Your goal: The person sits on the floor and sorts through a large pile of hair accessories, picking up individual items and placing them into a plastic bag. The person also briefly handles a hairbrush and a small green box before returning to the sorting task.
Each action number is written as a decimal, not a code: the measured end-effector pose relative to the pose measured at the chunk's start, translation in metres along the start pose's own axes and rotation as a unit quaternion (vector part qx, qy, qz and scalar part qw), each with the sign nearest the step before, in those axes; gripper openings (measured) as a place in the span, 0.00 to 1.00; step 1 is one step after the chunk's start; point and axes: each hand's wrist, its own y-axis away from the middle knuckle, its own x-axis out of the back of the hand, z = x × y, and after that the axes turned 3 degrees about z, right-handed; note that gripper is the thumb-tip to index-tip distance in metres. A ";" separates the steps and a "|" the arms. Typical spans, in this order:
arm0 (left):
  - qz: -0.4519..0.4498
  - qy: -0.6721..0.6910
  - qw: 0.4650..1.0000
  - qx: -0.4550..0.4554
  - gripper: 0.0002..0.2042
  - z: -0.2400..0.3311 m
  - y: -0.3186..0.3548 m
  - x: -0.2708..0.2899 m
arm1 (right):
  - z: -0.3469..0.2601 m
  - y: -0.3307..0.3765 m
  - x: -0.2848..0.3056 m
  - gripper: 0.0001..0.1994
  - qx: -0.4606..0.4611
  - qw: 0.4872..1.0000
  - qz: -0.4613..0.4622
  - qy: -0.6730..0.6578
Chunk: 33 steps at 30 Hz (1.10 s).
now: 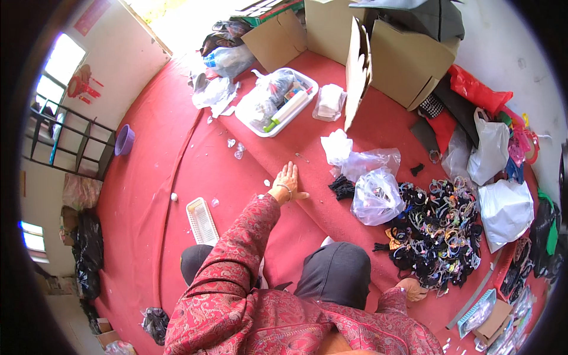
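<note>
My left hand [286, 184] reaches forward over the red floor cloth [236, 177], palm down with fingers spread, holding nothing. A small pin-like item [302, 157] lies just beyond its fingertips, and a few white scraps lie beside the wrist. Low on the right, my right hand [412, 290] rests by the near edge of a big pile of black bands with colourful trims [441, 231], which look like hair ties. Its fingers are too unclear to read. Between the hands sit a knotted clear plastic bag [377, 198] and a small black bundle [341, 187].
Ahead stand a white tub [278, 130] of bagged goods and open cardboard boxes [408, 65]. A cream basket [202, 220] lies left of my arm, a purple bucket [124, 141] by the left wall. White bags [504, 214] and a blue basket [477, 312] line the right side.
</note>
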 end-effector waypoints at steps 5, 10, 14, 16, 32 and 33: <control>0.104 0.060 0.991 0.064 0.48 0.020 -0.010 -0.019 | -0.012 -0.004 0.020 0.17 -0.005 1.000 -0.014 -0.008; 0.266 0.071 0.959 0.070 0.29 0.026 -0.036 -0.034 | -0.004 -0.004 0.013 0.17 -0.010 0.996 -0.012 0.087; 0.330 0.112 0.937 0.004 0.25 0.022 -0.056 -0.032 | 0.003 -0.005 0.003 0.17 -0.006 0.985 -0.005 0.171; 0.295 0.105 0.950 -0.017 0.27 0.031 -0.065 -0.023 | 0.004 -0.004 0.005 0.18 -0.025 0.980 -0.009 0.196; -0.080 0.079 0.991 0.078 0.54 0.037 -0.109 0.022 | -0.029 -0.021 0.019 0.24 -0.079 0.982 -0.058 0.162; -0.090 0.071 0.989 0.095 0.56 0.038 -0.109 0.019 | -0.032 -0.022 0.016 0.23 -0.105 0.979 -0.070 0.157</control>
